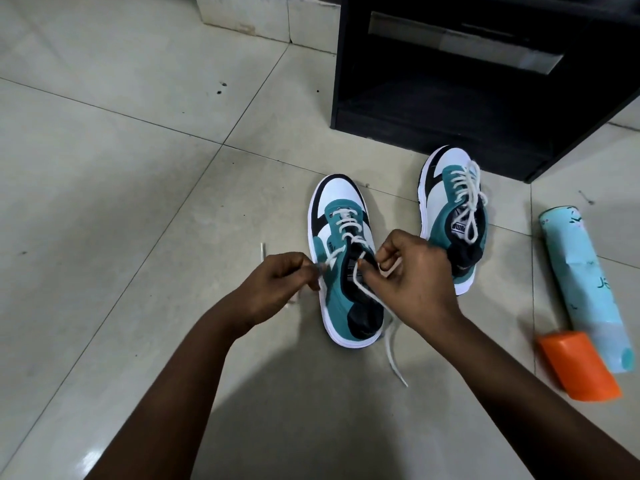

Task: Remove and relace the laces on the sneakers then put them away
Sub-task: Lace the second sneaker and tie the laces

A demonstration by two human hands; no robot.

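Both hands are working directly over the near sneaker (341, 268), whose long axis is running away from the person. The left hand (277, 285) is pinching 1 end of the woven white lace (393, 344); the right hand (412, 271) is gripping the other. Farther right, the second sneaker (450, 216) is sitting laced before the black cabinet (485, 98).
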